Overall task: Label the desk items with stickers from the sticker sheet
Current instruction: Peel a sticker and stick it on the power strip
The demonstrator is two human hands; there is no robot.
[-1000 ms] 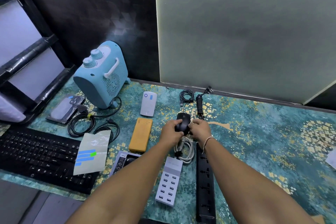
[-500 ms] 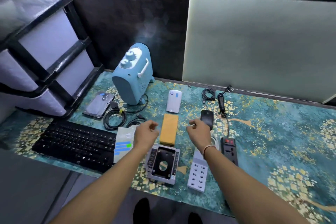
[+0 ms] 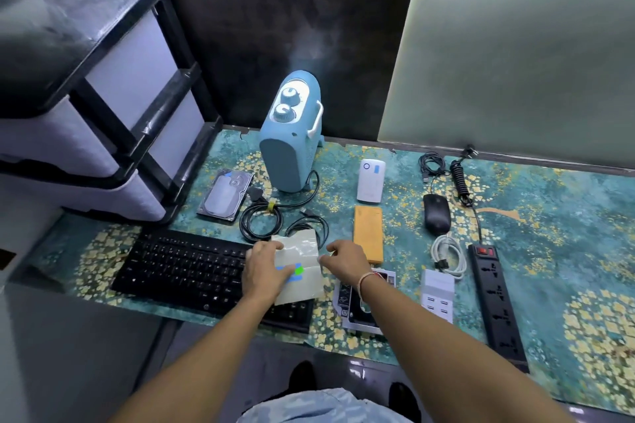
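drawer unit (image 3: 103, 106), frosted panel (image 3: 515, 62)

- Sticker sheet (image 3: 299, 268) lies over the right end of the black keyboard (image 3: 192, 268); blue strips and one green sticker show on it.
- Left hand (image 3: 266, 269) rests flat on the sheet's left part.
- Right hand (image 3: 345, 259) pinches the sheet's right edge — fingers curled.
- Right of the keyboard: yellow power bank (image 3: 368, 233), then black mouse (image 3: 436, 218), well apart.

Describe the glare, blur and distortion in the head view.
Head view: wide-angle bending bows the drawer unit and panel; glare shines on the sticker sheet by the left hand; a hazy light patch sits above the heater; the edges look soft.
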